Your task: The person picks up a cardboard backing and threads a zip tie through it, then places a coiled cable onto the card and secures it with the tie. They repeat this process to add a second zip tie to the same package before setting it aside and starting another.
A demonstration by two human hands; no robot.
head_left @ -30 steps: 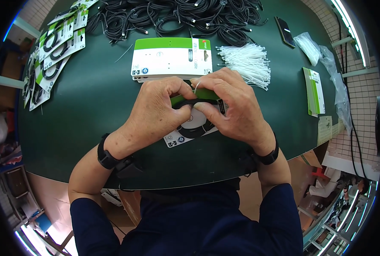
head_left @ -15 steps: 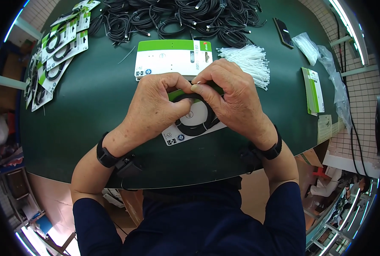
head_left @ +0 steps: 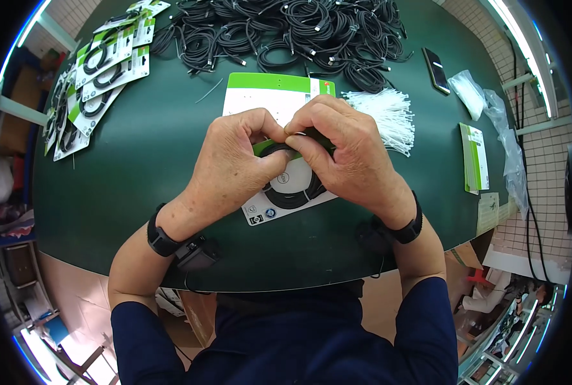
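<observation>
A coiled black cable [head_left: 290, 200] lies against a white and green backing card [head_left: 254, 210] in front of me. With its thumb over the coil's upper left part, my left hand [head_left: 234, 151] is closed, index fingertip bent to the top. My right hand [head_left: 347, 144] pinches at the coil's upper right, its thumb and index tip meeting the left fingertips. A tiny white sliver shows at this pinch; whether it is a tie end or a fingernail I cannot tell. More white and green cards [head_left: 247, 99] lie just beyond my hands.
Many coiled black cables [head_left: 286, 29] are heaped at the back. White cable ties [head_left: 392, 119] lie spread right of the cards. Carded cables [head_left: 100, 80] overlap at the left. A phone [head_left: 436, 70], clear plastic bags [head_left: 469, 93] and folded cards [head_left: 475, 157] lie at the right.
The table items sit slightly lower and further right in the picture. Both hands keep nearly the same pinch, the right fingertips shifting a little lower.
</observation>
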